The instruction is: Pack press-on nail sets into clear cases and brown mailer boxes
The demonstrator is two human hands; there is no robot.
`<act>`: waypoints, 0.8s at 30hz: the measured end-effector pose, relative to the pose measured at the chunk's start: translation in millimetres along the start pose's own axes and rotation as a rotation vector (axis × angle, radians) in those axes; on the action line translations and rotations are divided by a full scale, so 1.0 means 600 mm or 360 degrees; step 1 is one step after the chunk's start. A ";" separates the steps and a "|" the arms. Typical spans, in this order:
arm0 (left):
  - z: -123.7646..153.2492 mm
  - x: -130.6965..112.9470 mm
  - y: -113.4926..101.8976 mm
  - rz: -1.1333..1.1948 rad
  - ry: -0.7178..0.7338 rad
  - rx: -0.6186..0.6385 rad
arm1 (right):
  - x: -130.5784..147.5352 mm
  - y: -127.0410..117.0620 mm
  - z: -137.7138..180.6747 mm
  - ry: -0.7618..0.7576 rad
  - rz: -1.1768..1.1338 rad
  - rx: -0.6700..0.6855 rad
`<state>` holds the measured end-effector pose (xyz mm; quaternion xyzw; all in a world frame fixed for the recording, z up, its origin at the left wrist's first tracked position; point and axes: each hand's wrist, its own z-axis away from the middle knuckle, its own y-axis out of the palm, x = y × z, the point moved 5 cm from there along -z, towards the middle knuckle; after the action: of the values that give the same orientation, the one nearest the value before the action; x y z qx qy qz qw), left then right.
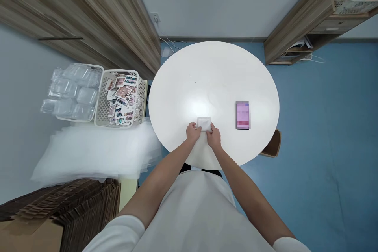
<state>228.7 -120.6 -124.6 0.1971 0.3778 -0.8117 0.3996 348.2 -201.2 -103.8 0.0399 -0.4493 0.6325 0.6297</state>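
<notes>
A small, flat, whitish rectangular packet (204,123) is at the near side of the white oval table (212,67). My left hand (193,132) grips its left edge, thumb at the near left corner. On the opposite edge my right hand (214,137) has its fingers closed at the near right corner. The packet looks wrapped in thin white sheet; what is inside cannot be made out. To the right on the tabletop lies a blurred-out pink and purple rectangular object (242,115), apart from both hands.
Left of the table stand a white basket (102,114) of small printed cards and another with clear plastic boxes (66,90). White translucent sheets (97,151) and folded brown cardboard (88,208) are stacked nearer me. A wooden stool (273,143) shows at the table's right edge.
</notes>
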 end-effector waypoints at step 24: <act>-0.126 -0.037 -0.141 0.0200 0.0233 -0.0284 | 0.173 0.086 -0.122 -0.0247 -0.0007 0.0074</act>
<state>176.0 -18.0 -120.3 0.2428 0.4635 -0.7317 0.4369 322.2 -66.8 -110.1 0.1045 -0.4819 0.6363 0.5933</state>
